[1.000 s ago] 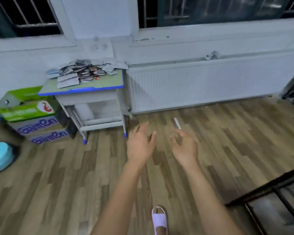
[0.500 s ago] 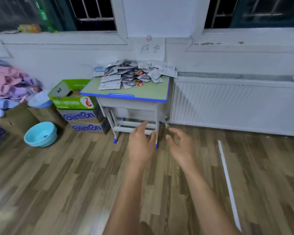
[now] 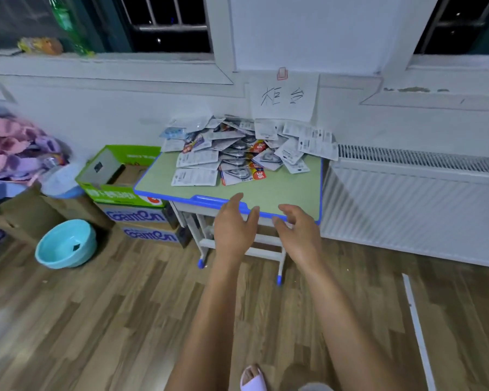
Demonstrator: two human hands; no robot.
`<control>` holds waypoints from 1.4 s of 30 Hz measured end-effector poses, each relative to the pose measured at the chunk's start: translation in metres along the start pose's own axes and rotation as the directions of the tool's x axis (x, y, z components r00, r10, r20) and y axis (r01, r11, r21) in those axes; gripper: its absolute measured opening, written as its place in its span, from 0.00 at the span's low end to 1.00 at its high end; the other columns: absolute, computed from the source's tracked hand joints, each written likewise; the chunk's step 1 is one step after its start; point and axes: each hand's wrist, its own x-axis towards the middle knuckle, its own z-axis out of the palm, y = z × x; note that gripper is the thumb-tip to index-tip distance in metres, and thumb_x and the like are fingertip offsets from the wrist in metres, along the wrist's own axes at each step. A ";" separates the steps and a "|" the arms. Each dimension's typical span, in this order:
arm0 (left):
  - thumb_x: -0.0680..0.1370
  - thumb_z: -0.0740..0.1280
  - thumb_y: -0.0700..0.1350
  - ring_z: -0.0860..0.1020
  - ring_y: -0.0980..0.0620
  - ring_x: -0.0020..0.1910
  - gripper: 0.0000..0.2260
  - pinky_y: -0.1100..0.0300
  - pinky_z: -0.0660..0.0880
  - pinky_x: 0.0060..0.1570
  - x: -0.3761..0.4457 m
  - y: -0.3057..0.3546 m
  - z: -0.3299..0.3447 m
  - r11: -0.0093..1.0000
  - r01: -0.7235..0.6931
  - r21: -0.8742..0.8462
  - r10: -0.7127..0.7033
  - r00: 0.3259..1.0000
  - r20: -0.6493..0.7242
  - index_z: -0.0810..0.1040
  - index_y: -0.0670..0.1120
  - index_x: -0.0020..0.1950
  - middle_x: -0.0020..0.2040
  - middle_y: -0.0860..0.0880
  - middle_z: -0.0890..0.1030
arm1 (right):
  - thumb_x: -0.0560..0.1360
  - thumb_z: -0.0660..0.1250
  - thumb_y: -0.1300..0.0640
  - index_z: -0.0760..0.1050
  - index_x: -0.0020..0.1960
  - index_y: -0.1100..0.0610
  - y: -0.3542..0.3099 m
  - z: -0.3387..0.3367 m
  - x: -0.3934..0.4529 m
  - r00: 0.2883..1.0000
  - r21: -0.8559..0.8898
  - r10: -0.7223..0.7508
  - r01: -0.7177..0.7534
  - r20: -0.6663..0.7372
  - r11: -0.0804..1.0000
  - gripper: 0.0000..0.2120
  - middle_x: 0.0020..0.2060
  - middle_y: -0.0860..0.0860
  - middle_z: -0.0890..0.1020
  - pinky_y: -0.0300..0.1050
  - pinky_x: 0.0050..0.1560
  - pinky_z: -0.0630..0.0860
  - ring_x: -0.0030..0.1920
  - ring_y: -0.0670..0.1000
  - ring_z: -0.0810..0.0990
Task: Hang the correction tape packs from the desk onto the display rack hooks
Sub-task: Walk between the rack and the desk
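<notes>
- Correction tape packs (image 3: 237,148) heaped at desk (image 3: 294,190) 12 o'clock edge, untouched.
- Desk now much nearer than a second ago; view has closed in.
- Left hand (image 3: 233,227), right hand (image 3: 297,232): fingers spread, empty, at desk's 6 o'clock edge.
- Judgement: pick-up is next; rack unseen.

Two bare forearms are extended forward from the bottom of the head view, roughly parallel and slightly apart. The left hand (image 3: 233,228) is held palm down, its fingers relaxed and loosely spread, the thumb pointed towards the right; nothing is gripped. The right hand (image 3: 298,232) is raised beside it at about the same height, its fingers gently curved, with nothing held between them. The two hands are kept near one another without touching. Both wrists are held nearly straight.
</notes>
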 end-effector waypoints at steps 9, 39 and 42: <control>0.79 0.65 0.51 0.70 0.45 0.67 0.25 0.54 0.67 0.62 0.156 -0.017 0.013 0.987 0.149 0.057 -0.148 0.989 -0.028 0.66 0.45 0.73 0.68 0.43 0.71 | 0.77 0.66 0.54 0.72 0.66 0.53 -0.010 0.064 0.162 0.992 -0.010 0.041 -0.040 0.122 0.999 0.18 0.63 0.49 0.76 0.42 0.60 0.69 0.63 0.50 0.74; 0.75 0.64 0.36 0.66 0.43 0.69 0.25 0.51 0.69 0.64 0.496 -0.132 -0.006 0.933 -0.074 0.354 -0.015 0.970 0.243 0.70 0.50 0.72 0.71 0.48 0.70 | 0.70 0.64 0.71 0.80 0.59 0.48 -0.043 0.262 0.399 0.999 -0.448 0.038 -0.048 -0.030 0.893 0.25 0.67 0.51 0.71 0.46 0.60 0.72 0.64 0.54 0.71; 0.76 0.64 0.36 0.70 0.42 0.66 0.20 0.48 0.70 0.62 0.507 -0.133 -0.005 0.956 -0.122 0.268 0.049 0.964 0.262 0.76 0.47 0.67 0.68 0.45 0.74 | 0.70 0.63 0.72 0.82 0.56 0.51 -0.041 0.265 0.404 0.997 -0.373 0.061 -0.077 -0.054 0.925 0.23 0.67 0.52 0.72 0.48 0.58 0.74 0.63 0.55 0.73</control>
